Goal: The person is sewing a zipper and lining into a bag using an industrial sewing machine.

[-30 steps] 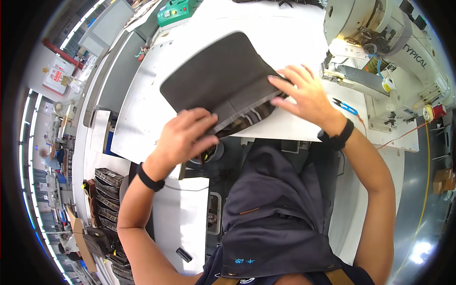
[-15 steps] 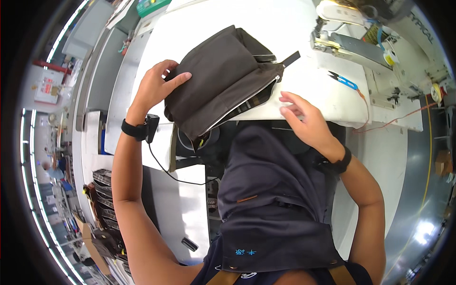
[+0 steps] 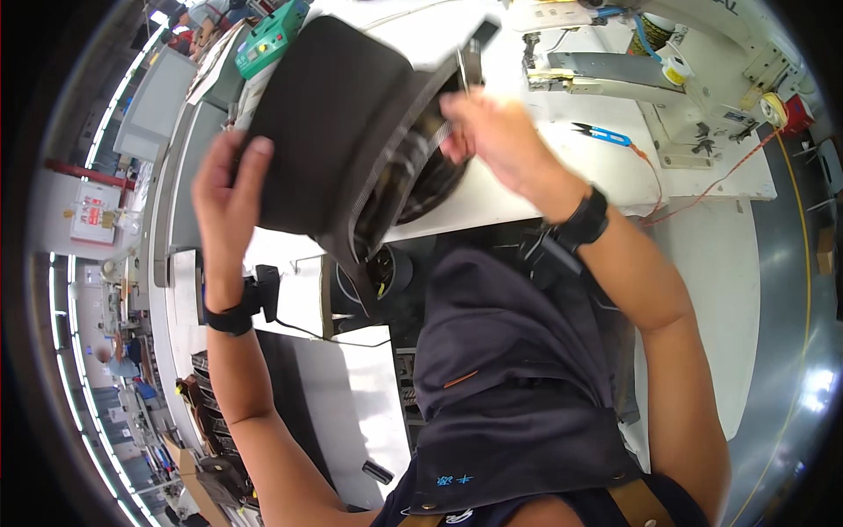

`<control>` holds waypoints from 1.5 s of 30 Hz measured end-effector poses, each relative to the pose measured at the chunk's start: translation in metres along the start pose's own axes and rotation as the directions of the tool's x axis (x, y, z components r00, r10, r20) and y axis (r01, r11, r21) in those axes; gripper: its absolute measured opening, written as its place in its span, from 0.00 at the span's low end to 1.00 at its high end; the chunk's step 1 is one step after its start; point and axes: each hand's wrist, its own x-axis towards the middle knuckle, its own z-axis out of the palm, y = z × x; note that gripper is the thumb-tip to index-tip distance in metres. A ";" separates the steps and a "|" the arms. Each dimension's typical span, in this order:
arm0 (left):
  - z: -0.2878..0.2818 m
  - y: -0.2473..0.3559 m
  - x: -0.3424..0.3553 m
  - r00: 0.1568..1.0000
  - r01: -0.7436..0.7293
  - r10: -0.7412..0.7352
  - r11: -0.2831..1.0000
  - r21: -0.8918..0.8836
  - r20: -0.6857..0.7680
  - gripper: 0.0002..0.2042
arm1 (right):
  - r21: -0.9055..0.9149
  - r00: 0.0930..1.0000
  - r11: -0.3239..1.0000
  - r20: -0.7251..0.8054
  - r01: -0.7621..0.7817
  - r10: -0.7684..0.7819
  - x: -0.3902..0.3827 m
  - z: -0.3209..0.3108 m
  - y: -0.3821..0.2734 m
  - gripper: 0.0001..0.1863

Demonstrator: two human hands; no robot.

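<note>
A dark brown zippered bag is held up, tilted, above the white table. Its zipped mouth gapes on the right, showing a patterned lining inside. My left hand grips the bag's left side, thumb on the face toward me and fingers partly hidden behind. At the mouth's right edge, my right hand is closed on the rim near the zip end, slightly blurred. A short dark tab sticks up above that hand.
Blue thread snips on an orange cord lie on the white table, right of my right hand. A sewing machine stands at the far right. Below the bag is a dark bin. A green device sits at the far left.
The bag has been lifted and turned more upright, its mouth opening wider. My right hand has moved up and left from beside the bag and taken hold of its rim; my left hand still holds the side.
</note>
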 end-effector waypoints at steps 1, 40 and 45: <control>-0.011 0.000 0.002 0.998 0.038 -0.046 0.974 -0.225 -0.031 0.08 | 0.075 0.994 0.992 0.052 0.097 -0.101 0.005 0.006 -0.018 0.19; 0.019 -0.130 -0.058 0.663 0.729 -0.699 0.685 -0.016 0.268 0.33 | -0.570 0.569 0.011 0.818 0.821 -0.088 -0.003 0.103 0.136 0.34; 0.022 -0.165 -0.070 0.628 0.766 -0.708 0.491 -0.415 0.322 0.33 | -0.577 0.586 0.105 0.796 0.810 -0.153 -0.002 0.092 0.132 0.36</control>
